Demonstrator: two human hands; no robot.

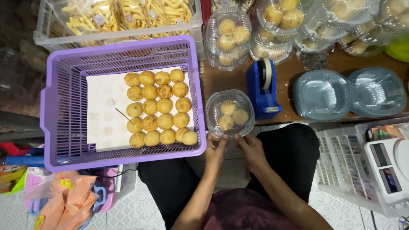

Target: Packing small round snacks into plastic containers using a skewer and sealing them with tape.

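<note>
Hands meet at the near rim of a clear plastic clamshell container point(230, 113) holding three round golden pastry balls point(228, 108), seen from above by a head-worn camera. Left hand point(216, 149) and right hand point(250, 147) sit close together, fingertips pinched on the container's front edge, where the lid appears pressed down; whether a strip of tape is between the fingers cannot be made out. The container rests at the edge of a brown wooden tabletop point(332, 64), just right of a purple plastic basket point(64, 127) lined with white paper point(104, 106) and carrying about twenty of the same golden balls point(157, 108) in rows. A blue tape dispenser point(262, 89) stands just beside the container on its right. Farther right lie stacked empty clamshells point(321, 94), and filled ones point(226, 36) crowd the back of the table. A white crate of bagged fried sticks point(128, 15) sits behind the basket, and a digital scale point(390, 168) shows at far right.
</note>
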